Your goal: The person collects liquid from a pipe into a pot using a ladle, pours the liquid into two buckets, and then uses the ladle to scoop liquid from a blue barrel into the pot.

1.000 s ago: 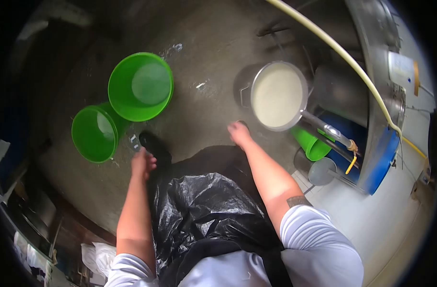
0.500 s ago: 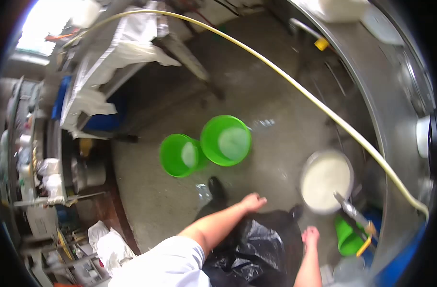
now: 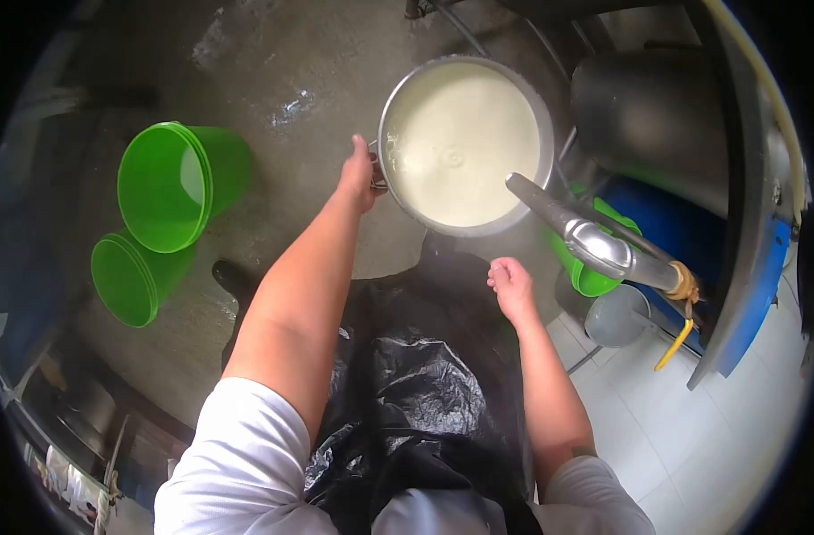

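Observation:
A round metal pot (image 3: 385,192) holds pale, creamy liquid (image 3: 460,134) almost up to its rim, with small ripples near the middle. At the pot's left side, my left hand (image 3: 360,176) has its fingers closed on the side handle, thumb pointing up. My right hand (image 3: 511,287) is loosely curled below the pot, apart from it, with nothing visible in it. A metal spout (image 3: 594,245) reaches over the pot's lower right edge. I wear a black plastic apron (image 3: 438,383).
Two green buckets (image 3: 162,187) are on the wet floor (image 3: 273,53) at left. Another green bucket (image 3: 594,281), a grey scoop-like vessel (image 3: 616,316) and a blue container (image 3: 666,223) are at right. A yellow lever (image 3: 674,346) hangs beneath the spout.
My view has swung right and down to the pot. My left hand, earlier free over the apron, has reached the pot's handle. The green buckets now appear farther left.

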`<state>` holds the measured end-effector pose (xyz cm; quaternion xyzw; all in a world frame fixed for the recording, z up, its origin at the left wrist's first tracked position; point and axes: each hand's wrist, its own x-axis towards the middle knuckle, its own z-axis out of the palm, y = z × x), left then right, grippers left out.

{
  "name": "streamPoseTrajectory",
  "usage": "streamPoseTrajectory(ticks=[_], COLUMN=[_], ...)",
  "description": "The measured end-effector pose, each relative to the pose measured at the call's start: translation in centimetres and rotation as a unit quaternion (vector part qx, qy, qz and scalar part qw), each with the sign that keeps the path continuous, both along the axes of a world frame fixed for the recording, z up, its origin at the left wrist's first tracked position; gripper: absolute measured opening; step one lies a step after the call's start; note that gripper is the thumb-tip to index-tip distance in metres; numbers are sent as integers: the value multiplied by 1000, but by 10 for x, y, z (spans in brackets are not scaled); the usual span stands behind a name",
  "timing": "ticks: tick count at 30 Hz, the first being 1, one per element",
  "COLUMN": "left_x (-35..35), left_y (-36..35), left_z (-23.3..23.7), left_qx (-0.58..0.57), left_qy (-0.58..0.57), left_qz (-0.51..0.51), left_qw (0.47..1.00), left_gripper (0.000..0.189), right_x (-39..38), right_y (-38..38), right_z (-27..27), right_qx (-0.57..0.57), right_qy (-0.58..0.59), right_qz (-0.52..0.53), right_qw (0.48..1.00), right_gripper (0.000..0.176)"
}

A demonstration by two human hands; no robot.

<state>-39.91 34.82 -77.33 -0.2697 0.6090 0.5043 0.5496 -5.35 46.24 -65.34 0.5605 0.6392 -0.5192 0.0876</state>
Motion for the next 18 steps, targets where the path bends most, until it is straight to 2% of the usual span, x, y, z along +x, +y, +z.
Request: streamPoseTrajectory(ticks=[2, 3, 4, 8, 11, 14, 17, 18], left_x=[1, 6, 7, 33, 45, 47, 55, 57], left_y=[4, 1, 2, 1, -7, -26, -43, -50], left_z=[-11, -23, -25, -25, -21, -15, -3, 0], left_qx=[29, 32, 38, 26, -7, -14, -18, -19], left_qy=[-42, -21, -1, 60, 79, 57, 61, 62], left_qz=[17, -28, -72, -62, -53, -74, -43, -43], left_qw=[999, 999, 997, 996, 995, 996, 997, 997], left_gripper=[79, 76, 73, 72, 67, 70, 69, 69], right_x=[15, 23, 23, 23, 25, 24, 23, 26], right_y=[8, 10, 13, 26, 43, 54, 56, 52], right_z=[-20, -31, -30, -15, -17, -20, -34, -48], right_qx=[-6, -11, -33, -20, -32, -29, 10, 117], right_qy=[-7, -7, -15, -46, -51, -40, -43, -64], right_qz=[-18, -37, -60, -106, -142, -153, -168, -84], right_qw=[1000, 999, 998, 993, 988, 987, 985, 987], right_gripper=[21, 22, 24, 24, 24, 25, 25, 25])
